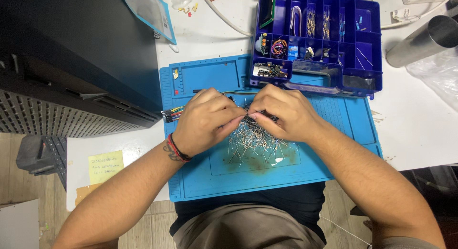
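Nearest the body, a blue rubbery work mat lay flat on the white table, with moulded ridges and a brown stain in its shallow centre recess. A loose heap of thin metal-legged parts was spread on that recess, wiry and tangled. Over the heap, left hand and right hand met fingertip to fingertip, both pinching small pieces from the heap; exactly what sat between the tips could not be told. A bundle of coloured jumper wires stuck out past the left hand, which wore a red and black wrist band. A yellow sticky note lay left. Farther off, a dark blue plastic organizer box with square compartments held coiled wires, striped resistors and small dark parts; some compartments looked bare. A shiny metal cylinder lay right.
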